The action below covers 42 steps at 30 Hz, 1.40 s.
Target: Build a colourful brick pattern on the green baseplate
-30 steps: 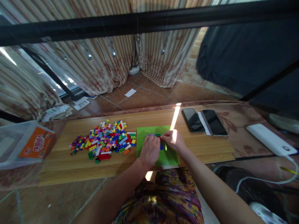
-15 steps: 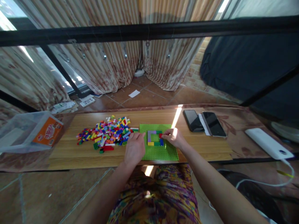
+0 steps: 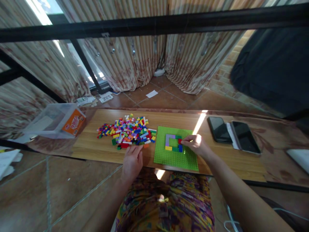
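A bright green baseplate [image 3: 176, 161] lies on the wooden board, carrying a square ring of bricks in lilac, green, red, blue and yellow. On the ring's right side sits a red brick [image 3: 179, 141]. My right hand [image 3: 198, 145] reaches in from the right, thumb and fingers pinched at that brick. My left hand [image 3: 132, 161] rests left of the baseplate, fingers stretched toward the front edge of a heap of loose mixed bricks [image 3: 131, 130]. Nothing shows in its fingers, though the tips partly blend into the heap.
A clear plastic box [image 3: 55, 120] with an orange label stands at the left. Two dark phones [image 3: 219, 129] with a white slip between them lie right of the baseplate. A white device [image 3: 299, 159] is at the far right. A black rail [image 3: 154, 27] crosses beyond the board [image 3: 96, 153].
My left hand has moved off the baseplate's left edge to the brick heap. My right hand stays at the red brick. The whole view has swung left.
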Available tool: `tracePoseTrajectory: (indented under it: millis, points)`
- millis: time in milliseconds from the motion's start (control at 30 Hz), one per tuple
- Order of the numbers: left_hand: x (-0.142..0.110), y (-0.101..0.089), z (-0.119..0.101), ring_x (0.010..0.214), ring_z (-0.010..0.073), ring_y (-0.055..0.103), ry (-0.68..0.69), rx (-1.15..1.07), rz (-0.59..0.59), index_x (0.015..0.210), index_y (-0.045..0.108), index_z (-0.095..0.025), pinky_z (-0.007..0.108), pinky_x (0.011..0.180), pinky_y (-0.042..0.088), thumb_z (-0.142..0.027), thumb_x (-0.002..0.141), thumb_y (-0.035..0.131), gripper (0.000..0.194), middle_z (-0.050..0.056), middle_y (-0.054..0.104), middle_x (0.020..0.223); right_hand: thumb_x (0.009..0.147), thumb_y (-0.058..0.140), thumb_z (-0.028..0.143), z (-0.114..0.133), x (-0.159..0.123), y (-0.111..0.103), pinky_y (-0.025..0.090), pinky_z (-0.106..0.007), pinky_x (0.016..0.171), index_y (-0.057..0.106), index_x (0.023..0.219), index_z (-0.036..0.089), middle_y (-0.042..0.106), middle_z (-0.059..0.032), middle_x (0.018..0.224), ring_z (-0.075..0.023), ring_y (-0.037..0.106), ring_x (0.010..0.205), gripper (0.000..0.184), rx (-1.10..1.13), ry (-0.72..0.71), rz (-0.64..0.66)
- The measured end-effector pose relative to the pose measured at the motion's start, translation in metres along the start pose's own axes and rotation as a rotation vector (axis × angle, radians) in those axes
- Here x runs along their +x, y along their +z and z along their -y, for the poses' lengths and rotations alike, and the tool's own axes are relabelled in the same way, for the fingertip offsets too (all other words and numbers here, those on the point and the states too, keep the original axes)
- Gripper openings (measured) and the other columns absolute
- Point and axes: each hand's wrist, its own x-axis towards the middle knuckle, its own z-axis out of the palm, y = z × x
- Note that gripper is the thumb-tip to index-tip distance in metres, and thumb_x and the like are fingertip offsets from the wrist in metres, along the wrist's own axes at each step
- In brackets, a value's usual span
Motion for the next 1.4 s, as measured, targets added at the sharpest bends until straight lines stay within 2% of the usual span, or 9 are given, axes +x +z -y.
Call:
tracePoseTrajectory:
  millis: [67,167,300,500,633,800,900,1133,1400]
  points:
    - [-0.006,0.0,0.006,0.095,0.0231,0.057,-0.016,0.009,-0.015,0.112,0.063,-0.017,0.038,0.086,0.05,-0.014,0.089,0.047,0.028,0.008,0.067,0.1,0.076,0.059,0.044,0.0,-0.003,-0.003,0.035,-0.026,0.051,0.073,0.074,0.015,0.064,-0.0021,0.058,-0.0145,0.053,0.055,0.032,0.021,-0.008,-0.021]
    - [-0.01,0.003,0.011,0.098,0.0232,0.057,-0.014,0.01,-0.027,0.114,0.062,-0.018,0.038,0.088,0.05,-0.015,0.09,0.047,0.028,0.008,0.066,0.102,0.079,0.056,0.042,0.013,-0.013,-0.001,0.038,-0.026,0.052,0.073,0.076,0.015,0.066,-0.0044,0.062,-0.0163,0.056,0.057,0.032,0.024,0.029,-0.146]
    - [-0.007,0.011,0.012,0.096,0.023,0.057,0.0,0.003,-0.036,0.113,0.062,-0.018,0.038,0.087,0.05,-0.017,0.09,0.048,0.027,0.009,0.066,0.103,0.082,0.055,0.036,0.049,-0.033,0.026,0.046,-0.027,0.067,0.073,0.079,0.02,0.071,-0.0038,0.08,-0.0165,0.062,0.071,0.024,0.021,-0.053,-0.251]
    - [0.0,0.016,0.016,0.093,0.0206,0.058,-0.01,-0.051,-0.049,0.105,0.063,-0.018,0.036,0.085,0.048,-0.017,0.091,0.047,0.021,0.007,0.066,0.099,0.087,0.053,0.025,0.09,-0.043,0.088,0.046,-0.027,0.075,0.072,0.087,0.023,0.068,-0.0039,0.086,-0.0171,0.063,0.08,0.019,-0.021,-0.314,-0.078]
    - [-0.001,0.015,0.015,0.091,0.0197,0.057,-0.027,-0.058,-0.047,0.098,0.063,-0.018,0.034,0.084,0.047,-0.018,0.092,0.046,0.018,0.006,0.065,0.095,0.088,0.054,0.023,0.105,-0.035,0.11,0.045,-0.029,0.081,0.07,0.1,0.024,0.067,-0.0052,0.096,-0.0195,0.061,0.091,0.02,-0.101,-0.388,-0.085]
    - [-0.004,0.015,0.014,0.086,0.0202,0.056,-0.021,-0.066,-0.045,0.092,0.063,-0.018,0.035,0.079,0.047,-0.017,0.091,0.045,0.017,0.006,0.063,0.088,0.089,0.054,0.021,0.119,-0.028,0.117,0.042,-0.033,0.088,0.068,0.105,0.023,0.065,-0.0065,0.1,-0.0224,0.056,0.097,0.021,-0.226,-0.488,-0.067]
    - [-0.006,0.016,0.015,0.086,0.0208,0.056,-0.002,-0.073,-0.031,0.093,0.063,-0.018,0.035,0.078,0.047,-0.015,0.09,0.046,0.017,0.006,0.063,0.088,0.089,0.053,0.02,0.118,-0.03,0.121,0.041,-0.035,0.089,0.069,0.102,0.023,0.065,-0.007,0.1,-0.0237,0.055,0.098,0.02,-0.249,-0.514,-0.055]
    - [-0.008,0.017,0.016,0.087,0.0207,0.055,0.018,-0.06,-0.016,0.093,0.062,-0.019,0.035,0.079,0.047,-0.016,0.09,0.048,0.015,0.006,0.062,0.089,0.091,0.051,0.027,0.106,-0.029,0.115,0.043,-0.033,0.083,0.071,0.097,0.023,0.066,-0.0064,0.095,-0.0216,0.057,0.091,0.021,-0.162,-0.488,-0.123]
    - [-0.008,0.015,0.014,0.087,0.0218,0.054,0.008,-0.035,0.02,0.095,0.062,-0.018,0.035,0.077,0.047,-0.016,0.088,0.05,0.014,0.007,0.062,0.089,0.092,0.05,0.024,0.126,0.002,0.112,0.041,-0.034,0.087,0.071,0.102,0.022,0.065,-0.0075,0.097,-0.0225,0.056,0.094,0.024,-0.228,-0.459,-0.135]
